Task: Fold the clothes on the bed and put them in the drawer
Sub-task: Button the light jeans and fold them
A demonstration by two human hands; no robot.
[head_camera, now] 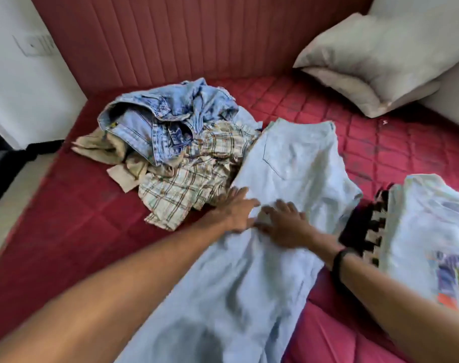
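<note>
Pale blue jeans (288,163) lie stretched along the red mattress (74,226), waistband far, legs toward me. My left hand (236,210) and my right hand (283,224) rest flat on the jeans side by side, fingers spread, holding nothing. Left of the jeans sits a heap of unfolded clothes: a blue denim garment (165,119) on top, a plaid shirt (194,174) and a beige piece (105,148) under it. At the right lies a folded white printed T-shirt (427,231) on top of a dark patterned garment (364,226). No drawer is in view.
A padded red headboard (171,38) runs along the far side. Two pale pillows (375,61) lie at the back right. A white wall with a switch plate (34,44) stands at the left, past the mattress edge.
</note>
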